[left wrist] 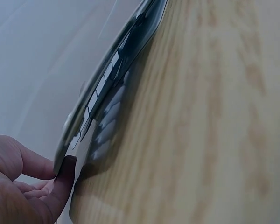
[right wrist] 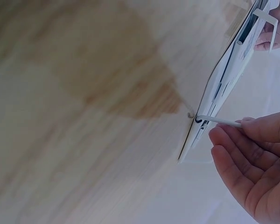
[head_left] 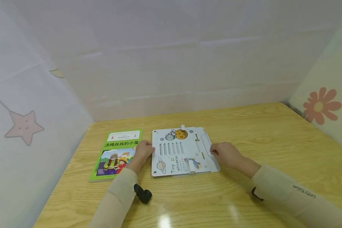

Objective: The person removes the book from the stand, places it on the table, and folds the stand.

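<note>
A white folding book stand (head_left: 190, 148) printed with planets, an astronaut and "Tiny universe" lies on the table in the head view. My left hand (head_left: 144, 150) pinches its left edge between thumb and finger; in the left wrist view that edge of the stand (left wrist: 70, 135) is tilted up off the wood. At the stand's right side, my right hand (head_left: 226, 153) pinches a thin white wire rod (right wrist: 224, 122) between thumb and fingers. The rod's bent end meets the stand's edge in the right wrist view. A white page clip (head_left: 191, 167) sits on the near edge.
A green-bordered picture book (head_left: 112, 161) lies just left of the stand, partly behind my left forearm. The wooden table (head_left: 273, 136) meets a pale cloth backdrop (head_left: 188, 63) at the back. Black camera straps (head_left: 142, 193) are on the sleeves.
</note>
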Tool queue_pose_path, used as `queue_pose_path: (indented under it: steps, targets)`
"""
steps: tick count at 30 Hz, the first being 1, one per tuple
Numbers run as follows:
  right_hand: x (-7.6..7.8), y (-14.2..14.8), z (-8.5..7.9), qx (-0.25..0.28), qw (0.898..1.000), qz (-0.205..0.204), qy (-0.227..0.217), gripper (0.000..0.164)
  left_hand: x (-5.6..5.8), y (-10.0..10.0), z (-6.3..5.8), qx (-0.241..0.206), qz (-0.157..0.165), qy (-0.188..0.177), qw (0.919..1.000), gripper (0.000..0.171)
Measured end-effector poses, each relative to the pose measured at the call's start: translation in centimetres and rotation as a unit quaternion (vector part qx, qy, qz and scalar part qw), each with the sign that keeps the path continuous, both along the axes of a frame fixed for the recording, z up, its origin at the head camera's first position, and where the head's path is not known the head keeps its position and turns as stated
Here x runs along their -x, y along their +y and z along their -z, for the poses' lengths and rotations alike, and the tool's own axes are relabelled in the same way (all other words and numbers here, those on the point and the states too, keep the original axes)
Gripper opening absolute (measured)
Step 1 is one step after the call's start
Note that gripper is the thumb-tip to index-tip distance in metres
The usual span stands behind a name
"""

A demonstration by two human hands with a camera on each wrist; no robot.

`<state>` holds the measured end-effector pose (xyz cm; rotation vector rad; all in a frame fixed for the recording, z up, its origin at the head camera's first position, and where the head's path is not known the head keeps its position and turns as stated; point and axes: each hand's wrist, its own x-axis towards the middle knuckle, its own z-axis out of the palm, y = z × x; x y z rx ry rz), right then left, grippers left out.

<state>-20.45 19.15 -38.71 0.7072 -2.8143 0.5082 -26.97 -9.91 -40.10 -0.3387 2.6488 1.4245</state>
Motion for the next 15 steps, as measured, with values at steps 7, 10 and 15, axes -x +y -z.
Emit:
queue_pose_path:
  steps: [7, 10, 15]
  targets:
    - [0.28, -0.39, 0.07, -0.01, 1.0, 0.005, -0.015, 0.008, 0.18, -0.26, 0.13, -0.002, 0.0, 0.001, 1.0, 0.019]
    - [0.34, -0.58, -0.01, -0.017, 1.0, 0.002, -0.016, 0.009, 0.22, -0.32, 0.23, -0.009, 0.003, 0.005, 0.9999, 0.019]
    - [0.41, -0.98, -0.13, -0.037, 0.999, -0.007, -0.017, 0.013, 0.25, -0.29, 0.27, -0.018, 0.007, 0.006, 0.9998, 0.02]
